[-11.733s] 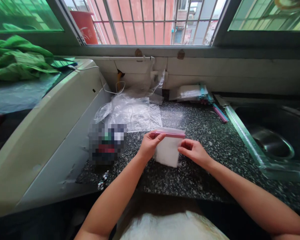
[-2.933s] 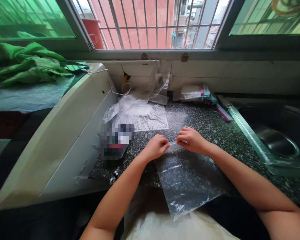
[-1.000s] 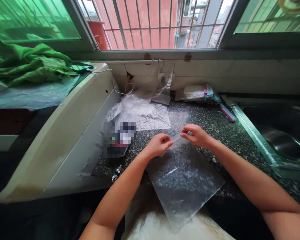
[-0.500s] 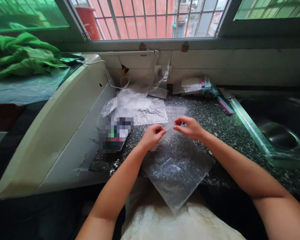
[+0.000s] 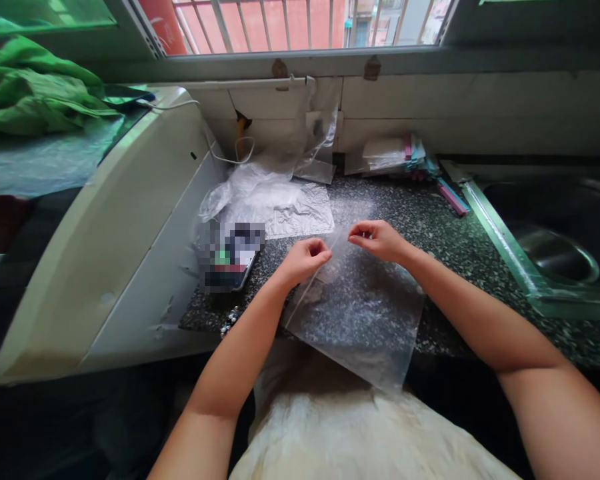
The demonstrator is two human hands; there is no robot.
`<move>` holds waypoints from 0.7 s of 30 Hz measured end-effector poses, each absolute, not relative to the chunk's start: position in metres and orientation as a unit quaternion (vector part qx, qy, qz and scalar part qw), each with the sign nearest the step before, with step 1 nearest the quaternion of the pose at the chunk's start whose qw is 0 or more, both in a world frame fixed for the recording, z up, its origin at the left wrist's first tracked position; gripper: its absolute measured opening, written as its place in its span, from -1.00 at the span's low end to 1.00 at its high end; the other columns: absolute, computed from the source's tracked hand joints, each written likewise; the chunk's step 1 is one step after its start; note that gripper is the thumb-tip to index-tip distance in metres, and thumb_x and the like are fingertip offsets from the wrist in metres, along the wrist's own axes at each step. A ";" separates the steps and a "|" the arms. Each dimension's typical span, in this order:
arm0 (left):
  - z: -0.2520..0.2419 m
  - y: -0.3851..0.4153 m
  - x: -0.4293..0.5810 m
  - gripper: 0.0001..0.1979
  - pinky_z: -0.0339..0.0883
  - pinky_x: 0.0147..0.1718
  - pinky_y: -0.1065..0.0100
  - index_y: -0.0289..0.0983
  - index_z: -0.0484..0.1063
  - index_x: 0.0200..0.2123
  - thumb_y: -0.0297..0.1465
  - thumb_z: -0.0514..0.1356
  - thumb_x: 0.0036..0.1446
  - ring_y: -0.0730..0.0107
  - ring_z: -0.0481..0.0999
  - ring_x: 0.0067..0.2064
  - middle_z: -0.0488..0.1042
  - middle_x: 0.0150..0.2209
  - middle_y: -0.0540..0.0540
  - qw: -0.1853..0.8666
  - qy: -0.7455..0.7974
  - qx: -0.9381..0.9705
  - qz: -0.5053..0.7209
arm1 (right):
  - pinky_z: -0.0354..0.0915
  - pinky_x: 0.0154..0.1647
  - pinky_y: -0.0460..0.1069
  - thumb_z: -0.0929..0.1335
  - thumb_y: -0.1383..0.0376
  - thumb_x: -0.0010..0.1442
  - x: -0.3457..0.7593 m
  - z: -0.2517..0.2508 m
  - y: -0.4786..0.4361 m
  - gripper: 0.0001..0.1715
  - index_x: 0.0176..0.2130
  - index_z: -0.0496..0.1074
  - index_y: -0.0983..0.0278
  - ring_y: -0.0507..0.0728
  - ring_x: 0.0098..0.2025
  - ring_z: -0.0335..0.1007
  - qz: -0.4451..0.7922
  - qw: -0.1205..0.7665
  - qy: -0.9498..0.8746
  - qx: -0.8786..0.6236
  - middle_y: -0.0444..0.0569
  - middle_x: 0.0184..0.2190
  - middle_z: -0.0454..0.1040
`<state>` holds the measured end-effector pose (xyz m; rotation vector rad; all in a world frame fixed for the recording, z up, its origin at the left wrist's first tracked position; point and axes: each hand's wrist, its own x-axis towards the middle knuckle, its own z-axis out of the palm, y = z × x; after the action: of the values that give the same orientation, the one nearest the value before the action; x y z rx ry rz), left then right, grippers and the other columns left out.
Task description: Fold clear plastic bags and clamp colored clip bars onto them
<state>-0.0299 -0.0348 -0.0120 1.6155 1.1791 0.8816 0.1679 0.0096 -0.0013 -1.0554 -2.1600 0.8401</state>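
Observation:
A clear plastic bag (image 5: 365,320) with a seam-like strip along its upper left edge lies across the counter's front edge. Its lower part hangs over the edge toward my clothing. My left hand (image 5: 305,259) is closed in a pinch on that upper left edge. Just to the right, my right hand (image 5: 377,240) pinches with thumb and fingers at the bag's upper corner; the exact contact is hard to see through the clear film. Beyond the hands lies a crumpled sheet of clear plastic (image 5: 300,207).
A phone-like device (image 5: 235,257), its screen blurred out, lies left on the speckled counter (image 5: 400,200). Small beads (image 5: 230,320) sit by my left forearm. Flat packets with pink and blue strips (image 5: 395,155) lie at the back. A sink (image 5: 555,260) is on the right.
The bag has turned, its bottom corner swinging to the right and upward. Both hands stay close together, with a slightly wider gap between the fingertips. The view has tilted down a little.

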 end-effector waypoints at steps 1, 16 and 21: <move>-0.012 -0.035 -0.029 -0.78 0.05 -0.52 0.45 -0.31 0.28 -0.57 -0.27 0.16 -0.09 0.55 0.18 -0.54 0.21 -0.61 0.08 0.466 0.472 0.657 0.358 | 0.11 -0.47 -0.10 0.29 0.21 0.02 0.167 -0.002 0.009 -0.78 -0.50 0.39 0.32 -0.04 -0.54 0.14 0.314 0.289 -0.817 -0.387 -0.13 -0.59 0.35; -0.013 -0.026 -0.041 -0.78 0.03 -0.56 0.49 -0.30 0.26 -0.65 -0.35 0.25 -0.18 0.60 0.13 -0.56 0.18 -0.65 0.10 0.437 0.474 0.517 0.563 | 0.19 -0.44 -0.04 0.35 0.05 -0.07 0.225 0.025 0.020 -0.66 -0.46 0.44 0.29 0.03 -0.49 0.28 0.331 0.154 -0.795 -0.484 -0.08 -0.54 0.43; -0.015 -0.024 -0.042 -0.77 0.02 -0.56 0.49 -0.29 0.25 -0.65 -0.34 0.25 -0.17 0.61 0.12 -0.58 0.17 -0.66 0.12 0.421 0.491 0.501 0.575 | 0.17 -0.46 -0.03 0.37 -0.04 -0.13 0.253 0.017 0.028 -0.58 -0.52 0.42 0.28 0.02 -0.52 0.24 0.358 0.135 -0.773 -0.506 -0.10 -0.58 0.40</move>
<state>-0.0418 -0.0238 -0.0150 1.2552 1.2294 1.4397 0.2527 0.0281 0.0172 -1.4651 -2.2399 1.0356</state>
